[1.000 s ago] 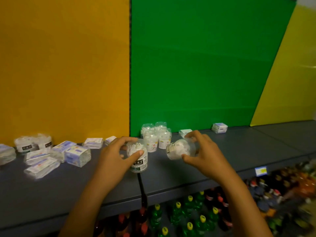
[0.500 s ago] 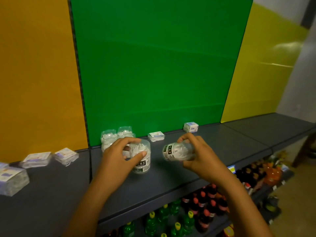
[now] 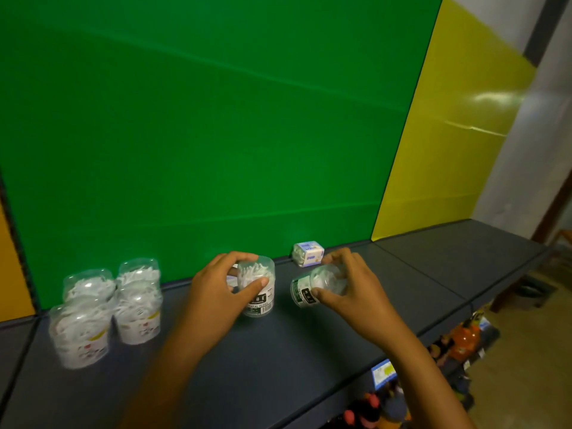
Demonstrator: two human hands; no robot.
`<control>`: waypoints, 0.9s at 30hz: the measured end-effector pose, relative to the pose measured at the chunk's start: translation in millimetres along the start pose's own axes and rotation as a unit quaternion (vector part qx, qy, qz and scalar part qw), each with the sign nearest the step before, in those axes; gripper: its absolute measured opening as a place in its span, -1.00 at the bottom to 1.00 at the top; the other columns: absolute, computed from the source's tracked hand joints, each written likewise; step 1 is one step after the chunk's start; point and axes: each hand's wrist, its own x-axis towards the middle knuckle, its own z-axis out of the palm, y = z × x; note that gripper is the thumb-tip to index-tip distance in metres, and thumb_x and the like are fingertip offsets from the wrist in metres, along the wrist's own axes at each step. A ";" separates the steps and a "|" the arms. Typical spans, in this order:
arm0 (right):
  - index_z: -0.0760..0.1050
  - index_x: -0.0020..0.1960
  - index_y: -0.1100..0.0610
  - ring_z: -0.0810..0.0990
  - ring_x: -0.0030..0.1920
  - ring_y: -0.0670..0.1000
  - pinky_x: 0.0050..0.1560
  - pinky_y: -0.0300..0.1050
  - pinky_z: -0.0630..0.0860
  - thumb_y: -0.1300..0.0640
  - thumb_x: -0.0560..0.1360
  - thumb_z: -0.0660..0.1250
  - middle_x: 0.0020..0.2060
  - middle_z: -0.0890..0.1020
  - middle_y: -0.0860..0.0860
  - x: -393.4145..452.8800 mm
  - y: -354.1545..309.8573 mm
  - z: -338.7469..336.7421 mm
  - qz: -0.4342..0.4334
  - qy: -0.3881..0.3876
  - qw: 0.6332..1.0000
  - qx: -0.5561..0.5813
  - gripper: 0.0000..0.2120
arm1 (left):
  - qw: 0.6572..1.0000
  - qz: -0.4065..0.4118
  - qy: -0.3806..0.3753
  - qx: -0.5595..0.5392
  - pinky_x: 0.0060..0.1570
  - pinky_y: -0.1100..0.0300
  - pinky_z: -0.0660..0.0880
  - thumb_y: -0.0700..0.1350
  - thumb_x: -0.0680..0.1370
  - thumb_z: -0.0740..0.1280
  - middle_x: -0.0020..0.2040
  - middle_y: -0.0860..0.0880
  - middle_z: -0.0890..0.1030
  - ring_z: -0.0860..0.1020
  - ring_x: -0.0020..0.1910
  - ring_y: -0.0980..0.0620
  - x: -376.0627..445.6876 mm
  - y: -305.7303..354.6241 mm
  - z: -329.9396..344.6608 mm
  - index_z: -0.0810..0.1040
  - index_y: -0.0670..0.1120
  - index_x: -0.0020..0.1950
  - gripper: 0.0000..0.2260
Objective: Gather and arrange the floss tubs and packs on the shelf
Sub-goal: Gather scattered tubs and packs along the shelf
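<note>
You are mid-gather on the dark grey shelf (image 3: 309, 351). Your left hand (image 3: 213, 301) grips an upright clear plastic floss tub (image 3: 258, 289) standing near the shelf's back edge; your right hand (image 3: 349, 292) pinches a second clear tub (image 3: 312, 287), tipped on its side and seemingly lifted. A group of clear floss tubs (image 3: 108, 308) stands towards the left end, and a small white-and-blue floss pack (image 3: 308, 253) sits against the back edge. Next, carry both tubs left to the group and set them upright.
</note>
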 end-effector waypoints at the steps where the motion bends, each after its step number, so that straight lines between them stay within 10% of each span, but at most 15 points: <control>1: 0.40 0.14 -0.06 0.49 0.07 -0.20 0.01 -0.32 0.44 0.08 0.38 0.53 0.10 0.46 -0.12 7.4 9.1 -1.7 0.006 0.002 1.000 0.002 -0.57 | 1.000 0.002 0.001 0.002 -0.11 0.20 0.58 -0.06 0.39 0.51 0.05 0.14 0.59 0.57 -0.04 0.18 8.1 -2.8 8.6 0.59 0.12 0.05 -0.73; 20: 0.46 0.26 -0.13 0.51 0.06 -0.18 0.02 -0.42 0.41 0.12 0.35 0.56 0.10 0.52 -0.06 90.6 159.9 -50.3 -0.021 0.013 0.999 0.040 -0.46 | 0.998 -0.021 0.006 0.067 -0.10 0.22 0.60 -0.05 0.41 0.49 0.09 0.16 0.55 0.55 -0.01 0.24 85.9 -4.0 135.7 0.54 0.13 0.08 -0.71; 27: 0.42 0.27 -0.15 0.51 0.12 -0.09 0.15 -0.09 0.52 0.11 0.37 0.54 0.14 0.51 -0.09 142.1 225.1 -79.7 -0.070 -0.045 0.995 0.051 -0.45 | 0.990 -0.035 0.059 0.122 -0.11 0.25 0.58 -0.06 0.40 0.51 0.08 0.12 0.57 0.55 -0.01 0.19 107.2 9.4 201.7 0.55 0.08 0.09 -0.70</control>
